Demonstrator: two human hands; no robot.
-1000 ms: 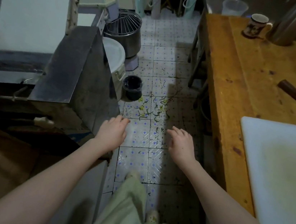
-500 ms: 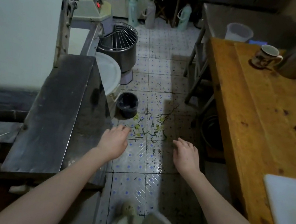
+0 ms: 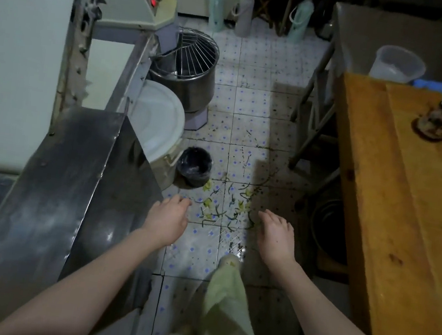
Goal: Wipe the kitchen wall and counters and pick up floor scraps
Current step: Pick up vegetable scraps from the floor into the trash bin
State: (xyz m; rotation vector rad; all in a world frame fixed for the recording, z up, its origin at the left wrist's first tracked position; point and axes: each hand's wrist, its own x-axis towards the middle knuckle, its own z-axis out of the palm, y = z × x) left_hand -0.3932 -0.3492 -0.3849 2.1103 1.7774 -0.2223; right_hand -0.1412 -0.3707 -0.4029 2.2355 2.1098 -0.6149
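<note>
Noting thin green and yellow floor scraps (image 3: 225,207), individually indistinct, on tile; my left hand (image 3: 169,222) and right hand (image 3: 275,235) hover spread, empty.

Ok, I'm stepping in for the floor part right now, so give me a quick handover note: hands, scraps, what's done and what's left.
Left hand: open, empty, held out over the floor.
Right hand: open, empty, likewise.
Scraps: green and yellow bits scattered on the tiles between the hands, just in front of the small black bin.
Done: nothing picked up yet.
Left: gather the scraps; the bin looks the likely place.
</note>
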